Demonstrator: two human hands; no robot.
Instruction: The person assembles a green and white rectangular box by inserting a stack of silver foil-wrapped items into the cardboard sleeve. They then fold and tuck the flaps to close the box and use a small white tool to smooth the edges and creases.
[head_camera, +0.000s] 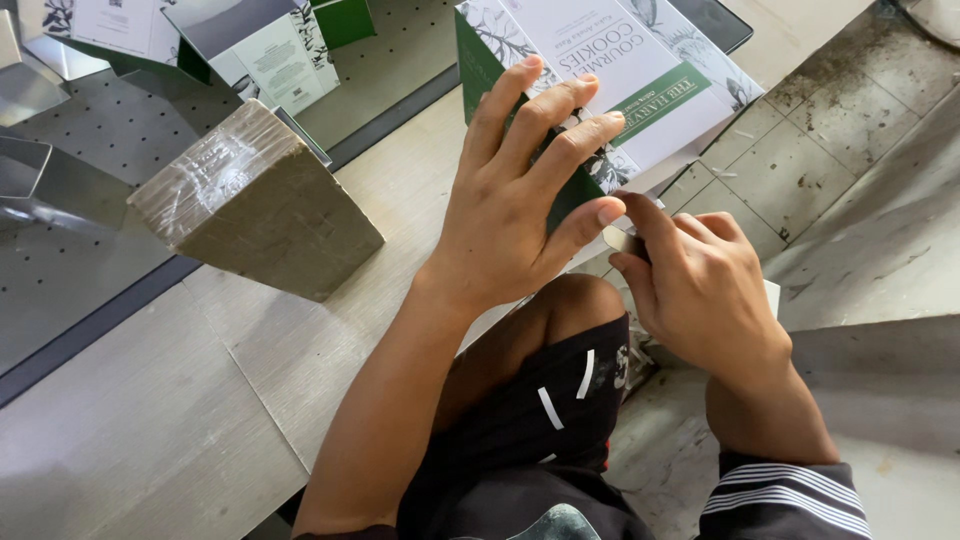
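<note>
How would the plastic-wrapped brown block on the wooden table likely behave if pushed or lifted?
The brown block looks solid and dense, so probably heavy for its size. It rests tilted on the wooden table, so a push may tip it flat rather than slide it. Its glossy wrap could be somewhat slippery under fingers.

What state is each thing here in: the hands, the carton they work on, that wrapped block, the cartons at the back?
Left hand: spread flat, pressing on the carton.
Right hand: closed, pinching the carton's flap.
White-and-green carton: flat, unfolded.
Brown block: plastic-wrapped, tilted on the table.
Back cartons: folded up, open.
</note>
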